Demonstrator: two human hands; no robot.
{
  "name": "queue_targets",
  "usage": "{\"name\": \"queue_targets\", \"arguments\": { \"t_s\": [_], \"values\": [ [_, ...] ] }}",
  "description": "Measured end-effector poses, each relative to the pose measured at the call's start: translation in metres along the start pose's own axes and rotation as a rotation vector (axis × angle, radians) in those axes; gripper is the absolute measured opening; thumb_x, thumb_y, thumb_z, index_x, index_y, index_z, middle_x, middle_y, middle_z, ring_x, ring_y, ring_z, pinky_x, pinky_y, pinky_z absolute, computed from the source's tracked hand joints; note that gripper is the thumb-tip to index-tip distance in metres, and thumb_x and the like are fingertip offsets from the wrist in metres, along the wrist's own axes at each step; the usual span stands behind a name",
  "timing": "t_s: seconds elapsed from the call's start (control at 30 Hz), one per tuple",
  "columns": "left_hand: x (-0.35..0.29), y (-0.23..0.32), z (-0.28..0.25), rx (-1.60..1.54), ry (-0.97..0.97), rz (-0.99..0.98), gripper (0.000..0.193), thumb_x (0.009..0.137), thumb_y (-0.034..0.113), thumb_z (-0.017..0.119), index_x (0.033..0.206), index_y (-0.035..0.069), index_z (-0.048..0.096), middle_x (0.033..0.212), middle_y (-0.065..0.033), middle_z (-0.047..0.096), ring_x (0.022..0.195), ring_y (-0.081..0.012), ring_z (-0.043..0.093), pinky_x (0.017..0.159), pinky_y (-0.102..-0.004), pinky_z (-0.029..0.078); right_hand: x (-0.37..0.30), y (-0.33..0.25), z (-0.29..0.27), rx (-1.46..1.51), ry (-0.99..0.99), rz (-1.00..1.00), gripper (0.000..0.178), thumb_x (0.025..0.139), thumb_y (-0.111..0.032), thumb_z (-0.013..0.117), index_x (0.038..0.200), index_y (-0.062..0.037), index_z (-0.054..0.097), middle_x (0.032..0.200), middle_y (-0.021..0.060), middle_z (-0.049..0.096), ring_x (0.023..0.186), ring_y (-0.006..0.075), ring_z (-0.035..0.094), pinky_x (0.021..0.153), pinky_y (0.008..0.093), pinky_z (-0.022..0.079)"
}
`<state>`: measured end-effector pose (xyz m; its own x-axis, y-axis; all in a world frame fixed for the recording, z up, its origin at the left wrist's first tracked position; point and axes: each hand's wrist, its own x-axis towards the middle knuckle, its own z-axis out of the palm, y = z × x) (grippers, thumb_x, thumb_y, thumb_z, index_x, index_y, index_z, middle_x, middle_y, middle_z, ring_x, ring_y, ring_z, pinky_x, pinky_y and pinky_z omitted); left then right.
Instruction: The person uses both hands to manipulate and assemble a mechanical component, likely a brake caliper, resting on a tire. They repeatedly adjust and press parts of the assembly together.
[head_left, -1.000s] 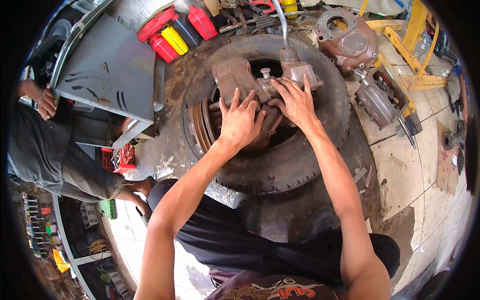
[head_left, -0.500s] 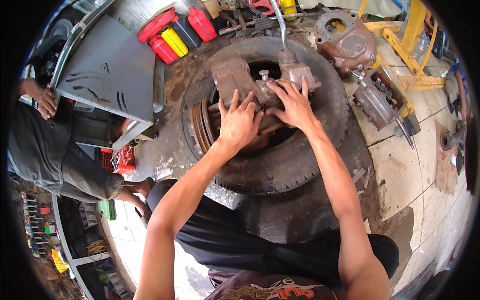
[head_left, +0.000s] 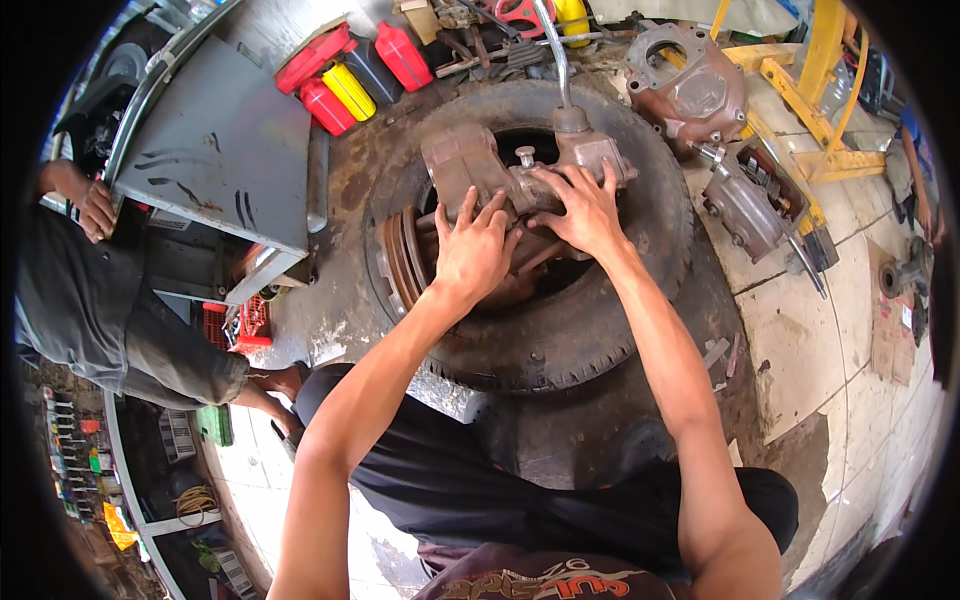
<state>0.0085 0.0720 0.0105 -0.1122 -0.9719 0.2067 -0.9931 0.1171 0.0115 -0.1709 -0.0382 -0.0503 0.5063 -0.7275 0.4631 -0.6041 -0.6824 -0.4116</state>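
A brown metal gearbox part [head_left: 463, 163] rests across a large black tyre [head_left: 600, 330] lying flat on the floor. From its far right side rises a bent silver lever [head_left: 558, 55]. My left hand [head_left: 475, 245] lies on the near left of the part with its fingers spread. My right hand [head_left: 585, 208] is spread over the near right, its thumb reaching toward the left hand. A round grooved drum [head_left: 398, 258] sits at the part's left end. What lies under my palms is hidden.
At the right are a bell-shaped housing [head_left: 690, 85], a smaller gearbox with a shaft [head_left: 745, 205] and a yellow metal frame [head_left: 800, 105]. A grey cabinet [head_left: 215, 130] stands left, beside another person's hand [head_left: 95, 208]. Red, yellow and black bottles [head_left: 403, 55] stand at the back.
The view has shifted slightly. Both hands stay on the gearbox part, with only small changes in finger position.
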Motion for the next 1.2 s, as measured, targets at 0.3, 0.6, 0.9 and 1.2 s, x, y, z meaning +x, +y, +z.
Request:
{"name": "queue_targets", "arguments": {
  "t_s": [0.3, 0.6, 0.9, 1.2],
  "values": [
    [0.001, 0.001, 0.000, -0.023, 0.003, 0.003, 0.032, 0.101, 0.033, 0.061, 0.109, 0.002, 0.064, 0.152, -0.0093, 0.053, 0.148, -0.0420, 0.036, 0.114, -0.0729, 0.026, -0.007, 0.012, 0.014, 0.020, 0.126, -0.097, 0.078, 0.075, -0.046, 0.085, 0.145, -0.0226, 0.057, 0.136, 0.0006, 0.061, 0.133, 0.0225, 0.053, 0.120, 0.0653, 0.015],
    [0.001, 0.000, 0.000, -0.062, 0.004, -0.035, 0.033, 0.102, 0.032, 0.059, 0.113, 0.001, 0.064, 0.153, -0.0110, 0.052, 0.149, -0.0410, 0.035, 0.115, -0.0719, 0.026, 0.000, 0.013, 0.021, -0.054, 0.192, -0.097, 0.077, 0.072, -0.051, 0.085, 0.140, -0.0221, 0.062, 0.131, 0.0021, 0.064, 0.126, 0.0226, 0.058, 0.117, 0.0679, 0.019],
    [0.001, -0.003, -0.002, 0.009, -0.004, 0.017, 0.032, 0.101, 0.031, 0.060, 0.112, 0.001, 0.064, 0.151, -0.0096, 0.055, 0.146, -0.0413, 0.040, 0.113, -0.0718, 0.030, 0.010, -0.006, -0.005, -0.052, -0.029, 0.054, 0.081, 0.067, -0.054, 0.087, 0.137, -0.0214, 0.063, 0.128, 0.0008, 0.065, 0.121, 0.0227, 0.061, 0.118, 0.0682, 0.018],
    [0.000, 0.000, -0.008, 0.015, -0.019, 0.035, 0.030, 0.100, 0.029, 0.061, 0.109, 0.001, 0.065, 0.149, -0.0094, 0.056, 0.145, -0.0403, 0.042, 0.112, -0.0712, 0.031, -0.003, 0.010, 0.013, 0.011, 0.104, -0.083, 0.079, 0.071, -0.047, 0.088, 0.142, -0.0236, 0.060, 0.135, 0.0014, 0.060, 0.127, 0.0240, 0.057, 0.119, 0.0680, 0.017]
  ]
}}
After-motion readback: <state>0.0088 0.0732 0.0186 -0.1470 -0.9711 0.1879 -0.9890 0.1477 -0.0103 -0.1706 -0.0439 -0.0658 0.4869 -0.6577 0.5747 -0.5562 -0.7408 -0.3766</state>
